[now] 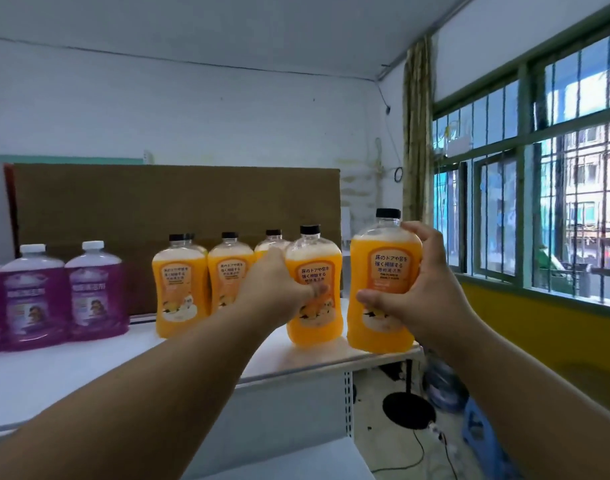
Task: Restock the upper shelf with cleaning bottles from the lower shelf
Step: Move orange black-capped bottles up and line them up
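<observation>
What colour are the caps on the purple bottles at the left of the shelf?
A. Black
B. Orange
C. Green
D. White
D: both purple bottles carry white caps, while the orange bottles beside them on the shelf have black ones.

A brown cardboard sheet [179, 199] stands against the white wall behind the shelving. To the right, a green-framed barred window [539, 140] and a yellowish curtain [417, 126] overlook a black round stand base [409, 410] and blue plastic stool [483, 431] on the floor.
</observation>
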The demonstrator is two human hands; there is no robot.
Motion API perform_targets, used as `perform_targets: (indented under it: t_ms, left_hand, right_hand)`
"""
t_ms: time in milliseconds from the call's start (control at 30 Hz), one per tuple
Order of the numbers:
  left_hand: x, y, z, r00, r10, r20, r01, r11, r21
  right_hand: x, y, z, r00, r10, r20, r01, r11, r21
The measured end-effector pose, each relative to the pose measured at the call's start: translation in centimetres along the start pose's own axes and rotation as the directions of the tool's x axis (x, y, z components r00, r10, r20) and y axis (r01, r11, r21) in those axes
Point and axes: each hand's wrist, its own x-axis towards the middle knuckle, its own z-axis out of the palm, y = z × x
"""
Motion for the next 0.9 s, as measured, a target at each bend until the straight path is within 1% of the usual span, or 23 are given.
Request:
perform_targets:
  t_ms: [133,233,267,300,333,367,400,433,467,500,633,700,800,900]
  left_hand:
    - [3.8,-1.1,2.8,0.999,0.022,0.041,-0.023,1.0,0.021]
    - [5.3,-1.3,4.0,0.999,0.013,0.041,-0.016,0.998,0.068]
    - [5.5,-1.3,4.1,0.999,0.031,0.022,-0.032,0.996,0.087]
    - [5.6,-1.5,4.2,0.997,0.078,-0.002,-0.077,0.991,0.112]
    - [5.5,-1.6,4.1,0.986,0.161,-0.036,-0.153,0.974,0.166]
    - [5.5,-1.6,4.0,0.962,0.267,-0.06,-0.241,0.93,0.277]
    - [5.3,-1.4,3.8,0.924,0.376,-0.063,-0.319,0.853,0.412]
    - [5.2,-1.2,3.8,0.89,0.455,-0.044,-0.369,0.772,0.518]
    - [5.1,-0.9,3.8,0.872,0.488,-0.019,-0.388,0.716,0.581]
    - [5.1,-0.7,3.8,0.872,0.489,0.003,-0.39,0.693,0.606]
    - [6.1,-0.2,4.0,0.863,0.504,0.021,-0.407,0.67,0.621]
    - [6.8,0.0,4.5,0.859,0.512,0.022,-0.394,0.633,0.666]
    - [8.2,-0.1,5.4,0.87,0.493,0.025,-0.361,0.601,0.713]
    - [9.4,-0.5,6.1,0.88,0.475,0.032,-0.343,0.587,0.733]
  right_hand:
    - [2.2,3.5,0.9,1.0,0.008,-0.028,-0.009,0.999,-0.046]
    - [3.3,5.3,0.9,0.999,0.023,-0.024,-0.024,0.999,-0.032]
    - [3.5,5.8,1.0,1.0,0.026,-0.016,-0.026,0.999,-0.029]
    - [3.5,6.2,1.0,1.0,0.029,-0.008,-0.029,0.999,-0.03]
    - [3.5,6.6,1.1,1.0,0.03,-0.003,-0.03,0.999,-0.026]
    - [3.5,6.9,1.0,1.0,0.028,0.003,-0.028,1.0,-0.015]
    - [3.6,7.2,1.0,1.0,0.02,0.013,-0.02,1.0,0.004]
    - [3.7,7.3,0.9,1.0,0.009,0.03,-0.01,1.0,0.022]
    - [3.8,7.4,0.8,0.998,-0.002,0.055,0.0,1.0,0.031]
    - [3.9,7.5,0.7,0.997,-0.011,0.082,0.009,0.999,0.031]
    - [4.3,7.8,0.8,0.988,-0.056,0.143,0.059,0.998,-0.022]
    - [4.6,8.0,0.8,0.986,-0.071,0.153,0.083,0.994,-0.073]
    - [5.1,8.3,0.8,0.985,-0.069,0.159,0.092,0.986,-0.142]
    - [5.5,8.8,0.9,0.986,-0.055,0.158,0.079,0.986,-0.148]
